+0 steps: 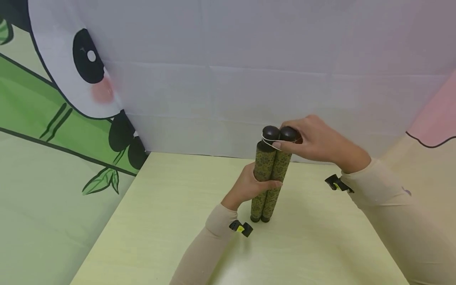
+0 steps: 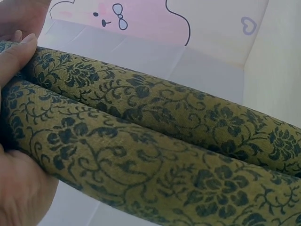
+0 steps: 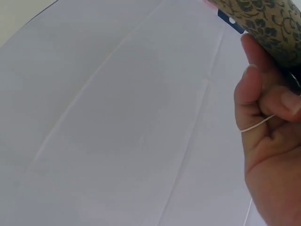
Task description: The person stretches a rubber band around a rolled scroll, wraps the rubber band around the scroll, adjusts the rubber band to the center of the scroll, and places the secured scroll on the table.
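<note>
In the head view, a two-roller scroll [image 1: 264, 166] in green-gold floral brocade stands nearly upright, its two rolls side by side with dark round knobs at the top. My left hand [image 1: 252, 184] grips both rolls around the middle, thumb across the front. The brocade [image 2: 141, 150] fills much of the left wrist view. A thin white band [image 1: 268, 142] loops about the necks below the top knobs. My right hand [image 1: 317, 138] pinches that band beside the right knob. In the right wrist view, the band crosses the fingers [image 3: 248, 94] of that hand.
The pale yellow table [image 1: 171, 221] lies under the scroll's lower ends. A white cloth backdrop [image 1: 221, 91] rises behind it, with a printed panda and green bamboo at left and a pink shape [image 1: 438, 114] at right.
</note>
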`<control>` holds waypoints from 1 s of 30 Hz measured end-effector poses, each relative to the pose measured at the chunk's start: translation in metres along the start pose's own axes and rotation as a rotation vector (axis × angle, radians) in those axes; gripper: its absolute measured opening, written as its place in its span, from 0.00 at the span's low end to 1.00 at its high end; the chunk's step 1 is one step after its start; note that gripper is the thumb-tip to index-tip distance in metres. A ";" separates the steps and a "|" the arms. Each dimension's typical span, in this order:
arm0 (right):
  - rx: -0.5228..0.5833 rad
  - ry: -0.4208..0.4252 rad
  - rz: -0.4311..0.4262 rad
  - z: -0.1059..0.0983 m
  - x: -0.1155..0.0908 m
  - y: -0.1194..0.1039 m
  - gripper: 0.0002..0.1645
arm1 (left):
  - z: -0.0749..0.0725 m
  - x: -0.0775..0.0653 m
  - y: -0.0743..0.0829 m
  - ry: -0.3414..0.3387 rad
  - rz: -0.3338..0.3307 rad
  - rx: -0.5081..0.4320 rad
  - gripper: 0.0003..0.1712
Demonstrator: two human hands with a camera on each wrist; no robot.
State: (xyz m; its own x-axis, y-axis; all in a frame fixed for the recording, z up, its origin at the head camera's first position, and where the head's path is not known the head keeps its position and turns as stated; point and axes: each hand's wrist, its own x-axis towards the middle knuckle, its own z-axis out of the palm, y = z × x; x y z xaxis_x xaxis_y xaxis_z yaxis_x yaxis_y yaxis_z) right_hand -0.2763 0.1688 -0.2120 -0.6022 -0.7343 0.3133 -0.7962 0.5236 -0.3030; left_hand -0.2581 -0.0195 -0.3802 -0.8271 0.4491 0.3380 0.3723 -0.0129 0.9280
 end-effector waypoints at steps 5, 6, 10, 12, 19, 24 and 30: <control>0.064 0.030 -0.041 0.003 -0.006 0.004 0.05 | -0.002 -0.002 -0.008 0.006 0.007 0.001 0.26; 0.083 0.039 -0.044 0.004 -0.008 0.006 0.07 | -0.003 -0.002 -0.008 0.007 0.007 -0.001 0.26; 0.139 0.098 -0.037 0.009 -0.016 0.008 0.13 | -0.004 -0.004 -0.010 0.008 0.003 -0.010 0.26; 0.143 0.136 -0.044 0.011 -0.019 0.009 0.14 | -0.004 -0.004 -0.009 0.004 0.001 -0.011 0.26; 0.123 0.364 -0.110 0.018 -0.030 0.011 0.13 | -0.004 -0.007 0.009 0.021 -0.029 0.003 0.25; 0.145 0.423 -0.171 0.022 -0.038 0.011 0.12 | -0.005 -0.010 0.023 0.019 -0.044 0.016 0.24; 0.130 0.463 -0.221 0.027 -0.046 0.008 0.10 | -0.004 -0.011 0.025 0.011 -0.046 -0.002 0.22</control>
State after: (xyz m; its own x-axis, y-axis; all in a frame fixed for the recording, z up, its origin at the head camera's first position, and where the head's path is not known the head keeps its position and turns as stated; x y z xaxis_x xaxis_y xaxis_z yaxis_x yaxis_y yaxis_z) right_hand -0.2531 0.1952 -0.2530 -0.4072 -0.5383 0.7378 -0.9109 0.2987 -0.2847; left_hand -0.2415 -0.0281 -0.3602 -0.8478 0.4395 0.2968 0.3329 0.0053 0.9430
